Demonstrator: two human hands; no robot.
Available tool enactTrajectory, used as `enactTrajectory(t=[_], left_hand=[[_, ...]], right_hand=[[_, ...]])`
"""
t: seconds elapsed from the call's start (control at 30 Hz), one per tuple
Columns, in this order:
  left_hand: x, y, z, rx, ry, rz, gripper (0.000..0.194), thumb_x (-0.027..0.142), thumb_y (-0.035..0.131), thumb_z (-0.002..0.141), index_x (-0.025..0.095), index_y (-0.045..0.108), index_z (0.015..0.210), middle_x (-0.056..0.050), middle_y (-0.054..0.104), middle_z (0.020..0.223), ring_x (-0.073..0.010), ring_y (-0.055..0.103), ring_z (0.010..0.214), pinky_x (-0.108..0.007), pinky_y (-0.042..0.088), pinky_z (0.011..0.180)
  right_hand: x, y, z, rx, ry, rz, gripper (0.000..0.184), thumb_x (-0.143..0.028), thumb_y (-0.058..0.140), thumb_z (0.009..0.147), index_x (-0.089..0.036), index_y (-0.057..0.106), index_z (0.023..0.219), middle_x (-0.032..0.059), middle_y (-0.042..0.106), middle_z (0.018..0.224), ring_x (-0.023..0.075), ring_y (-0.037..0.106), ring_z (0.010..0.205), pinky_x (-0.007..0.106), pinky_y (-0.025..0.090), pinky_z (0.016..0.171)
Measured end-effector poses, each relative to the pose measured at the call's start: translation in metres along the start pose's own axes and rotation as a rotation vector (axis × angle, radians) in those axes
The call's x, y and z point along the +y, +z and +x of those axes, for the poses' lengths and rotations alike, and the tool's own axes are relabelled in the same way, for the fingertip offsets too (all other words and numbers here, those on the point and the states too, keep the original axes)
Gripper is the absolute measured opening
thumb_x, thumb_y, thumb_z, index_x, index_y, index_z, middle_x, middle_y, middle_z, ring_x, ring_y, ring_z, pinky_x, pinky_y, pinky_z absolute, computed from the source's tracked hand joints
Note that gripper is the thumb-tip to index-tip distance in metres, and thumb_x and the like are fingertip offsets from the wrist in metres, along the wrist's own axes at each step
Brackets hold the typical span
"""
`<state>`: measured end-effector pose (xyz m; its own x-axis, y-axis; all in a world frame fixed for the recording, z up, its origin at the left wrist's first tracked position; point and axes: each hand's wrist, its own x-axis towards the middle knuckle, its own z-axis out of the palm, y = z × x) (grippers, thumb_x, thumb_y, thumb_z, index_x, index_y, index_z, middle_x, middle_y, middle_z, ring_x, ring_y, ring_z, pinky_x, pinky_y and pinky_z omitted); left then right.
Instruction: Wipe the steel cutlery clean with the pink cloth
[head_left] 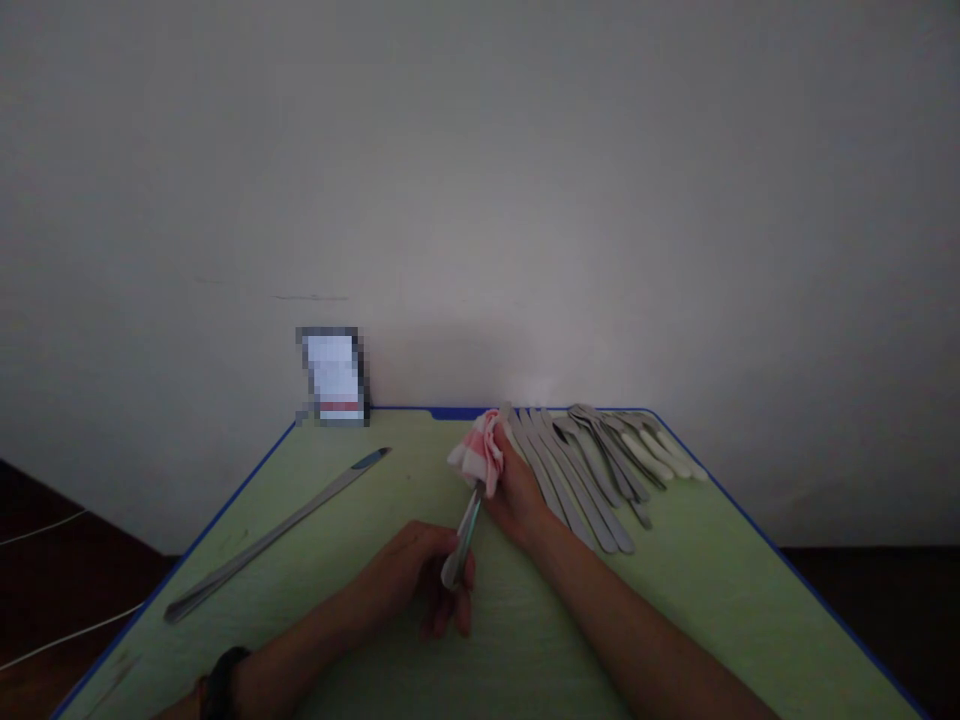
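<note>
In the head view, my left hand holds the handle of a shiny metal piece of cutlery with thumb and fingers. Its far end goes into a pink and white cloth, so I cannot tell what kind of cutlery it is. My right hand is closed on that cloth, wrapped about the hidden end. To the left, apart from both hands, a table knife lies slantwise on the green table. Just right of my right hand lies a row of metal cutlery.
Several spoons and white-handled pieces of cutlery lie towards the table's back right corner. A blurred-out phone-like screen stands at the back left against the grey wall. A blue edge rims the table.
</note>
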<state>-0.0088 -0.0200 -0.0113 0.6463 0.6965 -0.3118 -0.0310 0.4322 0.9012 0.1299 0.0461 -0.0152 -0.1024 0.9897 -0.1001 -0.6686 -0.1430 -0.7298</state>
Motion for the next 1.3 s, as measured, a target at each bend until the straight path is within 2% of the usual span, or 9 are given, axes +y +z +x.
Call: enactTrajectory(t=[0.1,0.33,0.47,0.6,0.7,0.8,0.9,1.17,1.3], left_hand=[[0.001,0.002,0.001,0.045,0.008,-0.008,0.042,0.055,0.049,0.074,0.015,0.055,0.062,-0.005,0.061,0.045,-0.0097,0.045,0.030,-0.019,0.032,0.031],[-0.002,0.007,0.002,0.221,0.058,0.087,0.050,0.069,0.047,0.075,0.019,0.049,0.075,0.005,0.052,0.046,-0.0095,0.044,0.031,-0.018,0.030,0.030],[0.001,0.009,-0.008,0.131,0.073,0.332,0.050,0.062,0.037,0.083,0.018,0.050,0.064,0.006,0.045,0.039,-0.0078,0.039,0.033,-0.019,0.032,0.035],[0.007,0.011,-0.018,0.010,0.065,0.473,0.050,0.051,0.036,0.086,0.016,0.053,0.054,0.003,0.047,0.040,-0.0080,0.043,0.039,-0.019,0.038,0.044],[0.005,0.011,-0.014,-0.012,0.058,0.366,0.044,0.051,0.040,0.085,0.015,0.057,0.065,0.001,0.055,0.046,-0.0086,0.047,0.041,-0.019,0.038,0.042],[-0.001,0.008,-0.003,0.079,0.078,0.158,0.042,0.058,0.045,0.081,0.016,0.054,0.079,0.001,0.059,0.051,-0.0101,0.049,0.037,-0.018,0.034,0.034],[-0.002,0.004,0.004,0.126,0.070,0.029,0.047,0.064,0.051,0.076,0.017,0.053,0.081,0.001,0.058,0.049,-0.0116,0.048,0.033,-0.020,0.034,0.030],[0.007,-0.001,-0.009,-0.102,0.079,0.157,0.057,0.070,0.051,0.077,0.015,0.057,0.063,0.000,0.054,0.042,-0.0097,0.047,0.036,-0.020,0.037,0.040],[0.003,-0.004,-0.007,-0.092,0.087,0.243,0.060,0.075,0.053,0.071,0.016,0.052,0.058,0.004,0.047,0.037,-0.0072,0.040,0.032,-0.018,0.032,0.036]], right_hand=[[-0.001,0.000,0.000,0.030,0.025,0.076,0.037,-0.054,0.070,0.070,-0.018,0.066,0.080,-0.0006,0.065,0.068,0.0123,0.053,0.059,0.025,0.041,0.058],[0.000,0.004,-0.009,-0.026,0.053,-0.095,0.033,-0.049,0.075,0.066,-0.017,0.064,0.068,-0.0021,0.060,0.057,0.0113,0.049,0.051,0.024,0.037,0.050],[0.000,0.003,-0.005,-0.003,0.062,0.003,0.033,-0.050,0.071,0.071,-0.018,0.066,0.076,-0.0007,0.064,0.064,0.0134,0.054,0.057,0.025,0.042,0.055],[-0.002,0.003,0.000,0.066,0.030,0.131,0.033,-0.050,0.066,0.076,-0.018,0.066,0.085,-0.0005,0.066,0.072,0.0137,0.058,0.064,0.026,0.045,0.063],[-0.001,0.004,-0.002,0.014,0.048,0.028,0.037,-0.053,0.068,0.072,-0.017,0.065,0.079,-0.0012,0.063,0.064,0.0129,0.055,0.058,0.026,0.043,0.061],[0.001,0.003,-0.008,-0.056,0.062,-0.163,0.037,-0.053,0.070,0.069,-0.017,0.063,0.067,-0.0021,0.059,0.056,0.0108,0.049,0.052,0.024,0.039,0.056],[0.001,0.003,-0.011,-0.070,0.063,-0.239,0.035,-0.050,0.072,0.069,-0.017,0.063,0.065,-0.0014,0.059,0.056,0.0108,0.048,0.052,0.024,0.036,0.053],[-0.008,0.004,-0.002,-0.007,0.071,0.181,0.028,-0.050,0.066,0.076,-0.022,0.066,0.076,-0.0035,0.065,0.070,0.0112,0.055,0.061,0.023,0.045,0.063],[-0.009,0.004,-0.005,-0.025,0.077,0.167,0.029,-0.050,0.067,0.075,-0.021,0.067,0.080,-0.0012,0.066,0.073,0.0139,0.057,0.065,0.026,0.045,0.064]])
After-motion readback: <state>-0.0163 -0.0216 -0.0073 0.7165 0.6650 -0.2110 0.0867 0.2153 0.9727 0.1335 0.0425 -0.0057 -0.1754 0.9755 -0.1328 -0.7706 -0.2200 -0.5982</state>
